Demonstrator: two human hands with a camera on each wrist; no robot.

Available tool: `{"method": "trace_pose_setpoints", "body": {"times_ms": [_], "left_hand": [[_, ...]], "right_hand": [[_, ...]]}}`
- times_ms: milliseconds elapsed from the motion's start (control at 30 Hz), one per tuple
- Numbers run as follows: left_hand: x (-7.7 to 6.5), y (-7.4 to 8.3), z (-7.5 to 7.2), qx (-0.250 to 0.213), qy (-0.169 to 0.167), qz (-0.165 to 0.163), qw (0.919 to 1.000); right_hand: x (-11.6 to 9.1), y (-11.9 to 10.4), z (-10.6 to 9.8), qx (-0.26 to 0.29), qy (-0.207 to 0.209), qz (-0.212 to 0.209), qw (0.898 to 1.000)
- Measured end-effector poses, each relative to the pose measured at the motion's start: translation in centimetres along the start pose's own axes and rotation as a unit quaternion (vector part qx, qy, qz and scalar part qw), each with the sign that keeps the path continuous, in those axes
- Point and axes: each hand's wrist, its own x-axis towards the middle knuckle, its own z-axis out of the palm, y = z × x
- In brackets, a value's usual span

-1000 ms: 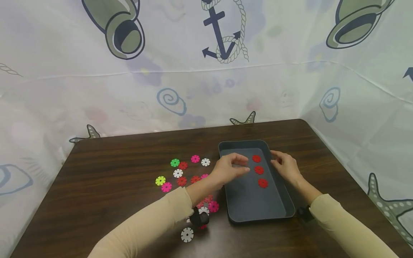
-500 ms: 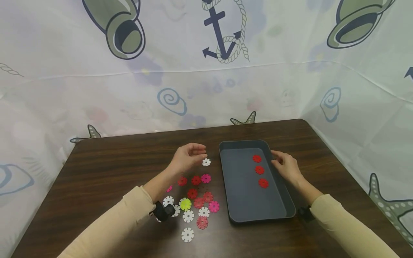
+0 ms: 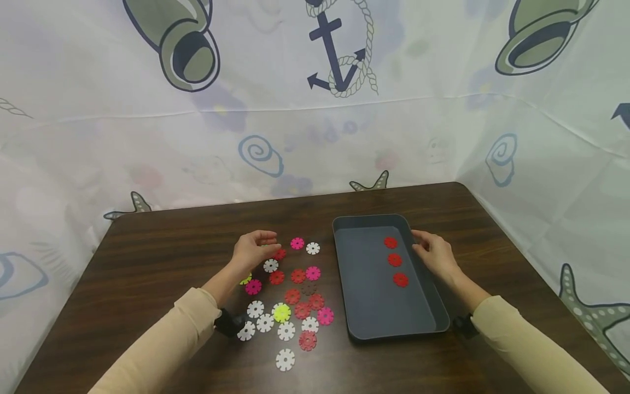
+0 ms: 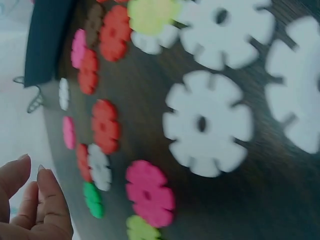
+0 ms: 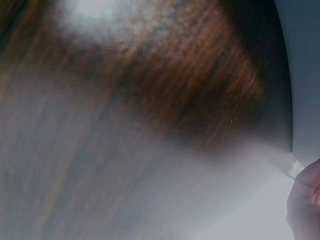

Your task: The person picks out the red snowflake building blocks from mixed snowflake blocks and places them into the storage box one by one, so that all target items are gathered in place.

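Nearest, bottom centre of the head view, a white disc (image 3: 289, 361) lies flat on the dark table (image 3: 162, 251); w/ thin pieces like this, nails could skid b/c there's little edge to get under. Just above, the yellow disc (image 3: 282, 312) laps over a half-covered white disc (image 4: 154, 44), so a pinch there could drag both. Further up, a brown disc (image 3: 309, 288) nearly matches the wood, easy to miss. L hand (image 3: 253, 253), left of centre, has thumb & fingers slightly parted, nothing visible btwn them; the green disc (image 4: 93, 200) sits nearby, mostly hidden by that hand in the head view, so aim could be off & the neighbouring red disc (image 3: 280, 254) get knocked. R hand (image 3: 437, 256), right of centre, is at the tray (image 3: 370, 298), fingers by its right rim; can't tell if it pinches. Pushing too hard might slide the tray & shift the 3 red discs (image 3: 395, 260) lined up inside. Farthest, patterned cloth (image 3: 275, 65) fills the top; prob no hazard.
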Motion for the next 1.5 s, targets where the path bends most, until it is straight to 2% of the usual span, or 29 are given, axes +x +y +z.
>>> {"method": "trace_pose_setpoints", "body": {"times_ms": [133, 400, 700, 933, 1367, 1500], "left_hand": [[0.2, -1.0, -0.1, 0.052, 0.014, -0.004, 0.9985], [0.8, -2.4, 0.0, 0.119, 0.018, 0.029, 0.9923], [1.1, -3.0, 0.6, 0.165, 0.035, 0.037, 0.9850], [1.2, -3.3, 0.9, 0.181, 0.045, 0.056, 0.9808], [1.3, -3.0, 1.1, 0.183, 0.050, 0.050, 0.9805], [1.1, -3.1, 1.2, 0.181, 0.056, 0.058, 0.9801]], "right_hand": [[0.1, 0.1, 0.0, -0.003, 0.003, 0.002, 1.000], [0.2, 0.2, 0.1, -0.005, 0.004, -0.001, 1.000], [0.2, 0.3, 0.2, -0.007, 0.006, -0.001, 1.000], [0.1, 0.3, 0.2, -0.007, 0.008, -0.006, 1.000], [0.1, 0.2, 0.1, -0.001, 0.002, 0.000, 1.000], [0.1, 0.2, 0.0, 0.000, -0.001, 0.001, 1.000]]}}
